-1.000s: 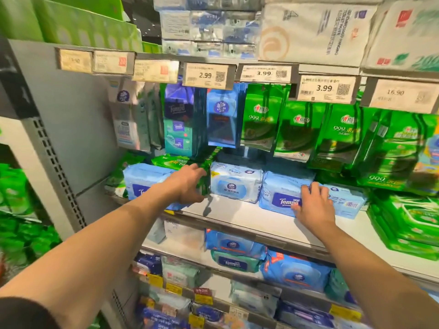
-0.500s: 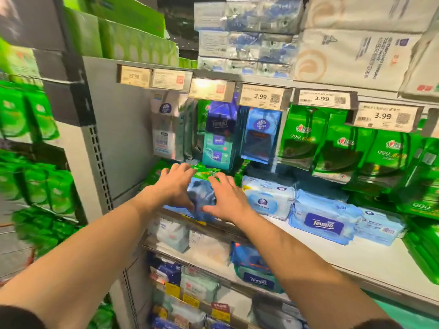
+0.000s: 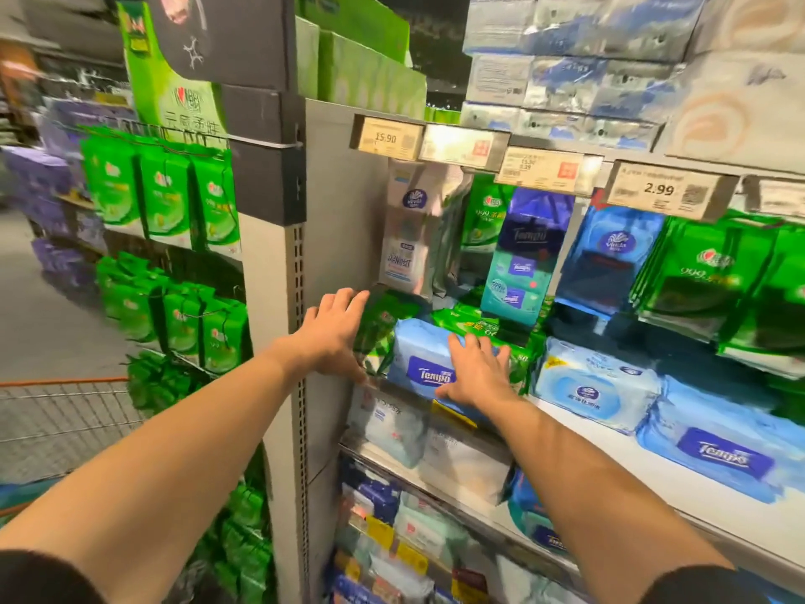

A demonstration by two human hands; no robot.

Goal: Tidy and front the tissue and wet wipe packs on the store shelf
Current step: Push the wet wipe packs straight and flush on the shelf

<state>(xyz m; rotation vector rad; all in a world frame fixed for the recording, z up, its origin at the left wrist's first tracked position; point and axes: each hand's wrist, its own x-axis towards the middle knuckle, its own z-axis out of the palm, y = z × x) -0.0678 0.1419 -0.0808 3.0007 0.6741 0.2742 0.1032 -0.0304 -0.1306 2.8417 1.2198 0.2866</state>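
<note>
Change: both hands have stayed on the leftmost packs while the view swung left, bringing the aisle end into sight.
Left hand (image 3: 333, 331): fingers spread flat against a green pack (image 3: 383, 329) at the shelf's left end, beside the grey side panel (image 3: 339, 202).
Right hand (image 3: 477, 374): open, pressing down on a blue wipe pack (image 3: 418, 359) printed "Tempo", at the shelf edge.
Labels: price tags (image 3: 387, 138) read "15.90" and "2.99".
Room: bare white shelf (image 3: 618, 455) in front of the further blue packs.
</note>
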